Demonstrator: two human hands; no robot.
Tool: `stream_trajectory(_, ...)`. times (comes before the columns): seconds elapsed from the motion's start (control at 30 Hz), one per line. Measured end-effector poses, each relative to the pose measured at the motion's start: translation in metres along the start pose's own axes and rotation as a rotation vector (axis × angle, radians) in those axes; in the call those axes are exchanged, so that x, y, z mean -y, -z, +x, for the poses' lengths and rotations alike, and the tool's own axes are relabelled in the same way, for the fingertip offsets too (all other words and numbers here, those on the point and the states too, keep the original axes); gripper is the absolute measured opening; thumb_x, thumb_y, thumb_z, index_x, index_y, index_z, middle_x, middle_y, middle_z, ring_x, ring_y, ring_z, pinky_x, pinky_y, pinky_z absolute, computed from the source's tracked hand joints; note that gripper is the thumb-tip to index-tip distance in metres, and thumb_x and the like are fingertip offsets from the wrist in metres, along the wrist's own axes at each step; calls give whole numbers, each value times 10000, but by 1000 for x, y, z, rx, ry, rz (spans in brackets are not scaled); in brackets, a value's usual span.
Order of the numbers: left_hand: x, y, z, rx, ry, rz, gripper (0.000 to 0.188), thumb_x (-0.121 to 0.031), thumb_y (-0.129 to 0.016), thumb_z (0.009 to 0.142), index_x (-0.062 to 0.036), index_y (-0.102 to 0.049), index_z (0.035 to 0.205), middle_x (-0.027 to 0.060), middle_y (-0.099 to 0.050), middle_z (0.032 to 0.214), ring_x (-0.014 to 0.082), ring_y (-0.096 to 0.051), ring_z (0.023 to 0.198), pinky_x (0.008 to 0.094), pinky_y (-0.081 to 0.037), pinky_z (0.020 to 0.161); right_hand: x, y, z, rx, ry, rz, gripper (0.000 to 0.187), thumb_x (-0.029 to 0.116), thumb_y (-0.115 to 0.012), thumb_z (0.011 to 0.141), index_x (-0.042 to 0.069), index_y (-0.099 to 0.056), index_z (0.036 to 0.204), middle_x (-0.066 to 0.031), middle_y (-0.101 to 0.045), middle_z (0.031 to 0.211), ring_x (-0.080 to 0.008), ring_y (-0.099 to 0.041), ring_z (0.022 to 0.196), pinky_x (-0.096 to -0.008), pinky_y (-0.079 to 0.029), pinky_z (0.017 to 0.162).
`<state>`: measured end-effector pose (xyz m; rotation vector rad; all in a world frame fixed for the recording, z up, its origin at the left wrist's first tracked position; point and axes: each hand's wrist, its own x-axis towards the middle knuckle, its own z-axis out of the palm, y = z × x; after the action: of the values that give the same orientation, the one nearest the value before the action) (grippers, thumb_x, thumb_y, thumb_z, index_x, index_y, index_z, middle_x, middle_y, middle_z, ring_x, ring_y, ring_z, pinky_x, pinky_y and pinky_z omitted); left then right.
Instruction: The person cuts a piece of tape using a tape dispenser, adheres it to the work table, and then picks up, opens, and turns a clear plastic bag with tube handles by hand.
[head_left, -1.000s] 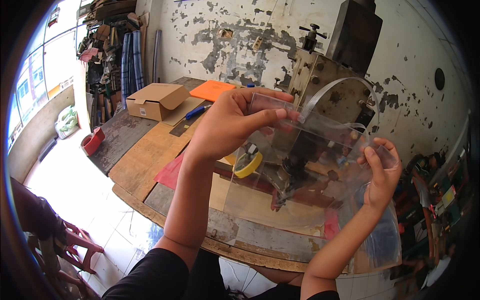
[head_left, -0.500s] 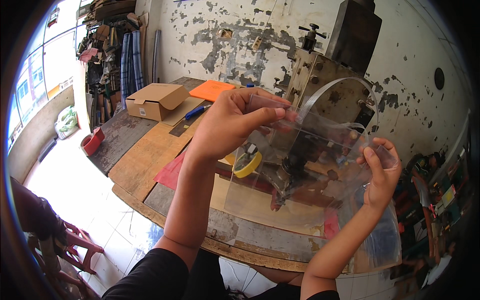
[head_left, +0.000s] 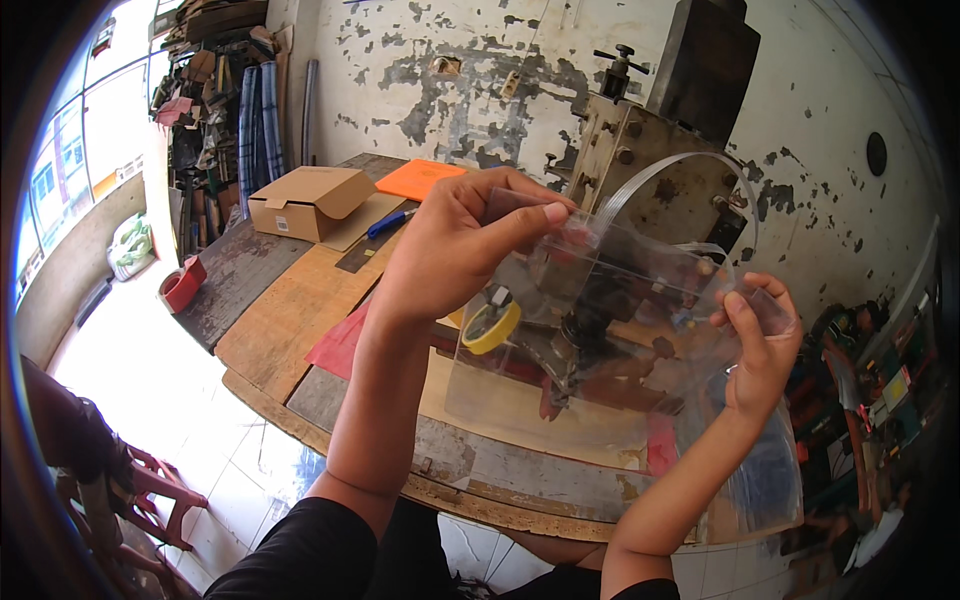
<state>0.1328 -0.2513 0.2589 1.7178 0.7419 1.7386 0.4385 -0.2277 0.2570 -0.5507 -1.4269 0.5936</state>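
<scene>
Raised over the table, a clear plastic bag hangs between my two hands, with a pale looped strap arching above it. My left hand pinches its upper left edge between thumb and fingers. At the upper right corner, my right hand is also closed on the plastic. Behind and partly seen through the film is a press-like machine with a dark metal column. A yellow ring, perhaps a tape roll, shows near my left wrist.
Left on the worn table are a cardboard box, an orange sheet, a blue cutter knife and a red tape dispenser. A pile of clear plastic pieces lies by the right edge. A red stool stands at lower left.
The view has shifted very slightly. My left thumb and fingers have moved a little to the left along the bag's upper edge; my right hand keeps its hold.
</scene>
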Motion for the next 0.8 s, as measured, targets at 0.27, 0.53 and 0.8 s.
stream_trajectory(0.27, 6, 4, 4, -4, 115, -27, 234, -222, -742, 907, -17, -727, 1019, 47, -747, 895, 82, -646, 753, 228, -499, 685, -1, -3, 0, -8, 6, -11, 238, -7, -722, 856, -23, -645, 1080, -100, -708, 901, -166, -694, 828, -282, -561, 680)
stream_trajectory(0.53, 4, 7, 8, 36, 111, -20, 322, -101, -831, 804, -57, -553, 960, 154, -764, 932, 172, -737, 821, 276, -562, 756, -1, -15, -2, 35, -19, 57, 259, -25, -746, 842, -33, -644, 1080, -126, -720, 918, -174, -712, 832, -289, -594, 717)
stream_trajectory(0.8, 11, 16, 10, -39, 80, -4, 296, -107, -829, 811, -40, -587, 967, 141, -765, 912, 139, -719, 790, 243, -535, 728, 5, -17, -4, 142, -55, 130, 255, 20, -763, 868, -41, -652, 1090, -185, -739, 959, -211, -721, 839, -312, -604, 765)
